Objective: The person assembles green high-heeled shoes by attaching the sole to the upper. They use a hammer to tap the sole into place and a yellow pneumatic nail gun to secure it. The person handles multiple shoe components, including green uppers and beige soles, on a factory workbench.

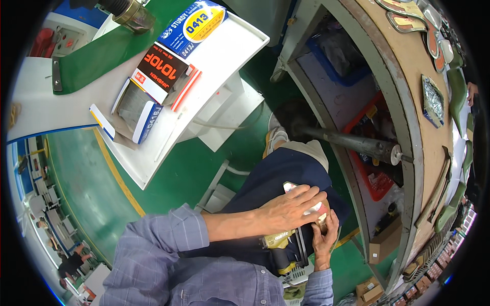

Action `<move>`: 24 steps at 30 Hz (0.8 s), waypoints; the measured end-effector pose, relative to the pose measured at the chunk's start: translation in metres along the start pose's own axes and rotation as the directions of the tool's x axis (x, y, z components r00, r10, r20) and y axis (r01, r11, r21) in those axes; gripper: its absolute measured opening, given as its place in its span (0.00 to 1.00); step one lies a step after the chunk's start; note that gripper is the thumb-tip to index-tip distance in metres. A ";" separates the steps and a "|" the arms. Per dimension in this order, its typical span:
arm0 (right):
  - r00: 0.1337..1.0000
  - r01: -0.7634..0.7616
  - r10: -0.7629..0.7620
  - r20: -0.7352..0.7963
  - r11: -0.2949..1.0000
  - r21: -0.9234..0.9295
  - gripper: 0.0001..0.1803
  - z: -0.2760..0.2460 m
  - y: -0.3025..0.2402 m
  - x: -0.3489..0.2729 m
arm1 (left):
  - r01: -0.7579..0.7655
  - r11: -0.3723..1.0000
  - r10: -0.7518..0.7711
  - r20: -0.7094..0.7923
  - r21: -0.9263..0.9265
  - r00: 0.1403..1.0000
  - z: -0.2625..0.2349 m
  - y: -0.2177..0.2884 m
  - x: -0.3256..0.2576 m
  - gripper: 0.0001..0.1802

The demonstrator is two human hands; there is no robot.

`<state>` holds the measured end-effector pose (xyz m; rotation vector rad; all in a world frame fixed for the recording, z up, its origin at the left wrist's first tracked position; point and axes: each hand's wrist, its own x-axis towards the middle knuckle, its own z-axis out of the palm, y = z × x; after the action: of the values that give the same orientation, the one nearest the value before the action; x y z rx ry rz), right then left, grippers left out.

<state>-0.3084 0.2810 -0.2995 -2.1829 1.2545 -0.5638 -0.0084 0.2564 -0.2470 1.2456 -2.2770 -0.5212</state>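
Note:
A white-and-tan insole-like piece [289, 187] with a red patch rests over my lap, mostly covered by my hands. My left hand [292, 206] lies across its top, fingers curled over it. From the near right side, my right hand [325, 235] grips its lower end with thumb and fingers. Close below my left hand, a green and black air stapler [279, 250] lies on my lap. Dark blue cloth [255, 191] covers my legs beneath the piece. The underside of the piece is hidden.
A white table [224, 56] at upper left carries several small staple boxes [162, 69], one of them open. To the right stands a workbench [393, 61] with insole pieces [408, 23], green shoe lasts [458, 94] and a red basket [377, 183] on its shelf. A dark metal rod [357, 143] juts out.

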 end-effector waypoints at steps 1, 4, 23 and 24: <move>1.000 -0.001 0.001 0.005 1.000 0.022 0.36 -0.002 0.002 -0.001 | -0.002 1.000 0.002 0.007 -0.015 1.000 0.000 -0.001 -0.001 0.23; 1.000 -0.019 0.019 0.023 1.000 0.003 0.38 -0.008 0.004 -0.009 | 0.001 1.000 -0.001 0.007 -0.005 1.000 0.001 -0.001 -0.001 0.24; 0.973 -0.232 0.218 -0.082 0.889 -0.394 0.30 -0.023 -0.078 0.002 | 0.060 0.980 -0.035 0.134 -0.189 0.990 -0.016 -0.005 0.011 0.25; 0.958 -0.284 0.265 -0.112 0.932 -0.223 0.29 -0.026 -0.096 -0.010 | 0.053 0.981 -0.031 0.122 -0.185 0.992 -0.017 -0.005 0.012 0.27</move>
<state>-0.2668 0.3222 -0.2185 -2.1343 1.7148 -0.4069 -0.0007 0.2418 -0.2331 1.1990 -2.2411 -0.8261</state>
